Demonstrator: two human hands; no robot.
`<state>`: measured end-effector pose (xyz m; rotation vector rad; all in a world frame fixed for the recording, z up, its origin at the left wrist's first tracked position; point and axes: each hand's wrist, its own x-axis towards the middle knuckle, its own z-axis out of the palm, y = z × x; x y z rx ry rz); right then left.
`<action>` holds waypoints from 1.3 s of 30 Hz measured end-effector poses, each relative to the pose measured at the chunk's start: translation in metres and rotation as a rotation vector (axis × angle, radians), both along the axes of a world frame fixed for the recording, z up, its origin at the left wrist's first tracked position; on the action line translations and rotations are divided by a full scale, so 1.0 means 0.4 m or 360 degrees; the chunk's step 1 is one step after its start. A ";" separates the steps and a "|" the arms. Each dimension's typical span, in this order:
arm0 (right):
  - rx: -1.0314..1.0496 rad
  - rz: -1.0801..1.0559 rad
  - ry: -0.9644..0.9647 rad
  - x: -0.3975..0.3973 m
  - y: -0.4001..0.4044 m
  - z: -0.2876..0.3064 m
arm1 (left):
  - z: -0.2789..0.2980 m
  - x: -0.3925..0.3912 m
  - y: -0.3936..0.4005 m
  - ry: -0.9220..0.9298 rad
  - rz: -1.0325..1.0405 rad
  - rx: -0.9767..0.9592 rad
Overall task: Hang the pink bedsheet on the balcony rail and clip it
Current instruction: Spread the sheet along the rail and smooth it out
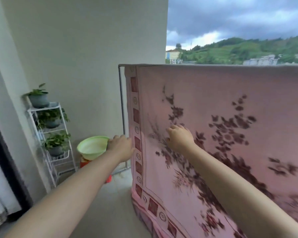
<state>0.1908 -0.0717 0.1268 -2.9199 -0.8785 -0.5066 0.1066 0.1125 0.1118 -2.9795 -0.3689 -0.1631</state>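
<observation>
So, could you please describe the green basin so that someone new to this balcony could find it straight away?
Start at the pink bedsheet draped over the rail, then look just past its left edge, toward the wall. There the green basin sits on a red stand, beside the white plant shelf. It is the only pale green, round, open bowl; its neighbours are grey plant pots.

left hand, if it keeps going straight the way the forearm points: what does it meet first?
Most likely the green basin: the left hand points up and forward, with its fingertips at the basin's rim. The pink bedsheet edge lies just right of that line. Depth is unclear, so contact with the basin cannot be confirmed.
</observation>
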 end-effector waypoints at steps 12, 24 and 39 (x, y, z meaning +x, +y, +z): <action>0.0080 0.0151 -0.0372 0.624 0.710 0.249 | 0.156 0.595 0.699 -0.0228 0.0113 -0.0093; -0.0070 -0.0317 -0.0636 1.200 1.111 0.374 | 0.300 1.389 1.118 -0.0350 -0.0350 -0.0244; 0.0026 -0.0696 -0.0849 1.550 1.230 0.443 | 0.386 2.021 1.196 -0.1003 -0.1146 -0.1587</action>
